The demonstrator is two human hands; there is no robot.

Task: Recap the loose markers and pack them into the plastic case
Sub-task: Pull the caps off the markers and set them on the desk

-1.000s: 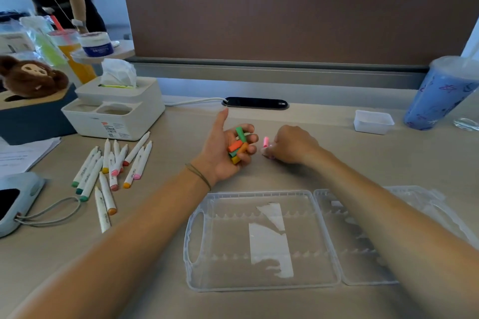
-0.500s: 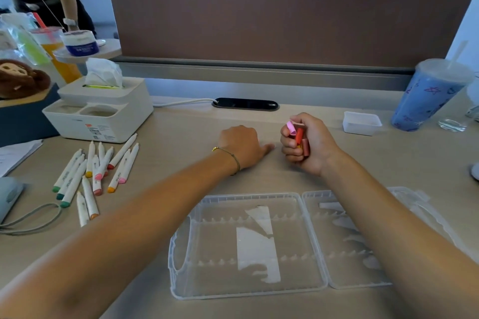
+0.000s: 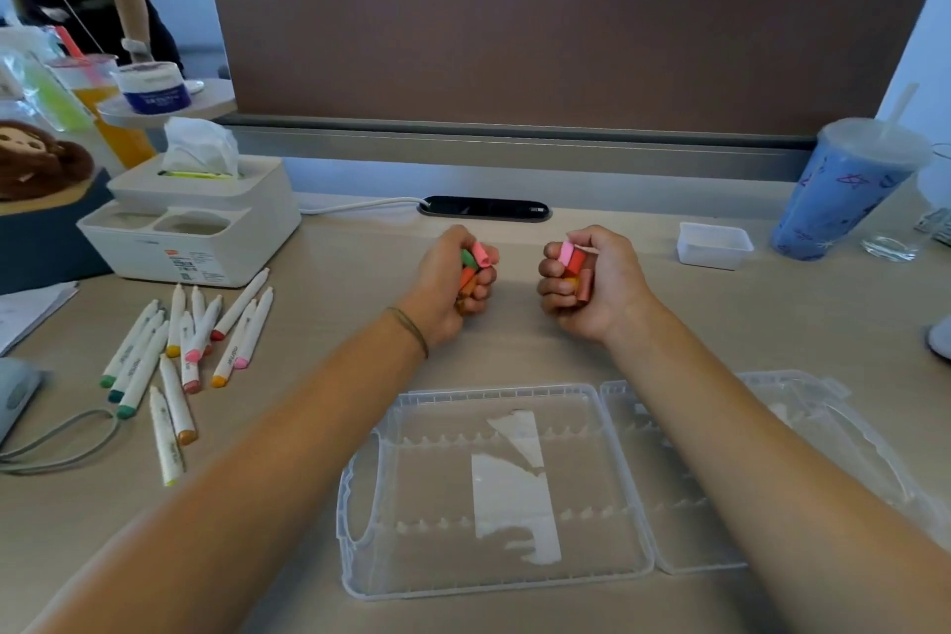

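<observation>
Head view: half a second ago our left hand (image 3: 453, 281) lay knuckles-up on the desk; now it is turned up, gripping green, pink and orange caps. Right hand (image 3: 584, 281) grips its pink and red caps as before. White-barrelled uncapped markers (image 3: 185, 350) lie at left; the clear plastic case (image 3: 494, 494) sits open and empty. We judge capping can begin.

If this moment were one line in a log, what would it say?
left hand: grips caps | right hand: grips caps | markers: loose, uncapped | plastic case: open
</observation>
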